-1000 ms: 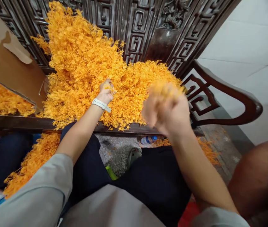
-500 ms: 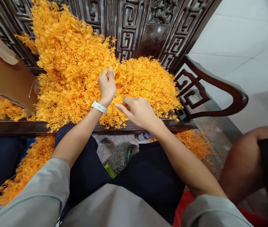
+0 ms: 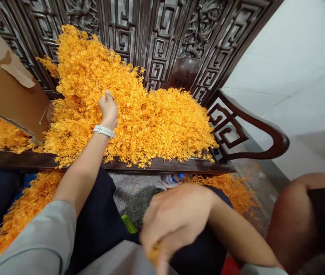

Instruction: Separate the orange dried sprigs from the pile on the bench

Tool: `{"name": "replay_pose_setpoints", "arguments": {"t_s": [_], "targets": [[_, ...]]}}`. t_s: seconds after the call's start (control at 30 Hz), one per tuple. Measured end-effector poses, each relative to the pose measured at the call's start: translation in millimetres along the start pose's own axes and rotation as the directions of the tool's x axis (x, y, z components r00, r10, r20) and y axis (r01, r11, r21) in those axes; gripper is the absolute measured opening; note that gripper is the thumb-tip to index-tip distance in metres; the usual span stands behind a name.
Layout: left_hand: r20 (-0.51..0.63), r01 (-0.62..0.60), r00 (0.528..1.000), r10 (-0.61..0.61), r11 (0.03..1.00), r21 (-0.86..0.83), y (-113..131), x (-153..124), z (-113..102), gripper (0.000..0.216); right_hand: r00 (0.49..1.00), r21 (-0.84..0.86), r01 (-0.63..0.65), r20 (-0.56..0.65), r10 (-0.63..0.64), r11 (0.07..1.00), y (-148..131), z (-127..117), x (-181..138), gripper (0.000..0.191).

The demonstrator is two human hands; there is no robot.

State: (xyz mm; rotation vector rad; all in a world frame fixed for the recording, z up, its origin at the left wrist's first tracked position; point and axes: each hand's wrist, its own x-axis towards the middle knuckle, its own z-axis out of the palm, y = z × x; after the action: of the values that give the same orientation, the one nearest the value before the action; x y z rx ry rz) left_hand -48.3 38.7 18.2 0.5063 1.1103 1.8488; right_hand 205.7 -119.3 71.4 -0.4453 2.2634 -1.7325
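Note:
A large heap of yellow-orange plastic flower sprigs (image 3: 165, 122) covers the bench seat and rises against the carved backrest. My left hand (image 3: 108, 109), with a white watch band (image 3: 104, 131) at its wrist, is closed against the left part of the heap; what its fingers hold, if anything, blends into the orange. Close to the camera, above my lap, my right hand (image 3: 179, 217) is curled with its fingers pointing down. A bit of orange sprig (image 3: 154, 253) shows between those fingers, blurred by motion.
A torn cardboard box (image 3: 16, 91) stands left on the dark wooden bench (image 3: 176, 165). The bench's curved armrest (image 3: 265, 130) is at right. Below lie more orange pieces (image 3: 228, 189) and a plastic bottle (image 3: 174, 178). Another person's knee (image 3: 297, 206) is at right.
My right hand has come back from the heap's front edge to above my lap, with orange now between its fingers. My left hand has shifted left over the heap. The view has tilted upward slightly.

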Motion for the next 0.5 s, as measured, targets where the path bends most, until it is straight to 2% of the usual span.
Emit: {"name": "replay_pose_setpoints", "arguments": {"t_s": [0.03,0.07,0.1,0.13,0.17,0.2,0.23,0.27,0.3,0.33,0.37,0.43,0.5], "targets": [[-0.031,-0.056,0.998,0.056,0.998,0.012,-0.1,-2.4,0.1,0.047,0.988,-0.134,0.053,-0.139,-0.072,0.990,-0.6,-9.5,-12.0,0.061],[-0.032,-0.093,0.995,0.094,0.995,0.031,-1.1,-7.3,1.9,0.046,0.921,-0.273,0.047,-0.361,-0.148,0.961,1.9,-21.8,-26.0,0.067],[0.000,-0.102,0.995,0.102,0.993,0.053,-2.5,-14.1,5.2,0.043,0.763,-0.352,-0.019,-0.610,-0.214,0.936,7.2,-35.6,-40.7,0.073],[0.068,-0.079,0.995,0.074,0.995,0.069,-4.2,-22.1,9.4,0.038,0.524,-0.338,-0.095,-0.817,-0.242,0.936,14.6,-49.5,-55.1,0.077],[0.142,-0.047,0.989,0.035,0.996,0.079,-5.8,-30.8,13.9,0.030,0.273,-0.245,-0.118,-0.940,-0.206,0.962,23.2,-61.9,-67.9,0.076],[0.211,-0.018,0.977,-0.001,0.996,0.086,-7.1,-39.4,18.3,0.021,0.072,-0.112,-0.069,-0.992,-0.107,0.991,32.0,-72.0,-78.2,0.070],[0.273,0.006,0.962,-0.031,0.996,0.094,-8.2,-47.5,22.1,0.014,-0.061,0.029,0.030,-0.998,0.031,0.999,40.1,-79.2,-85.4,0.059],[0.332,0.025,0.942,-0.059,0.994,0.104,-9.0,-55.0,25.1,0.013,-0.158,0.147,0.130,-0.973,0.166,0.981,46.6,-83.3,-89.4,0.049],[0.390,0.041,0.917,-0.085,0.992,0.119,-9.7,-61.7,27.5,0.016,-0.201,0.224,0.196,-0.944,0.262,0.955,51.3,-84.5,-90.1,0.043],[0.448,0.058,0.887,-0.113,0.989,0.135,-10.4,-67.8,29.4,0.019,-0.202,0.258,0.201,-0.933,0.298,0.945,53.9,-83.6,-88.3,0.043],[0.498,0.076,0.855,-0.142,0.986,0.151,-11.1,-73.3,31.1,0.020,-0.181,0.261,0.153,-0.941,0.286,0.953,54.9,-81.2,-84.5,0.046],[0.573,0.120,0.796,-0.195,0.979,0.166,-13.0,-83.2,34.2,0.024,-0.118,0.202,-0.048,-0.974,0.196,0.978,54.0,-74.7,-74.5,0.053],[0.610,0.172,0.755,-0.242,0.970,0.171,-14.8,-91.4,37.5,0.033,-0.013,0.165,-0.254,-0.986,0.167,0.953,52.8,-69.3,-66.1,0.053]]}}
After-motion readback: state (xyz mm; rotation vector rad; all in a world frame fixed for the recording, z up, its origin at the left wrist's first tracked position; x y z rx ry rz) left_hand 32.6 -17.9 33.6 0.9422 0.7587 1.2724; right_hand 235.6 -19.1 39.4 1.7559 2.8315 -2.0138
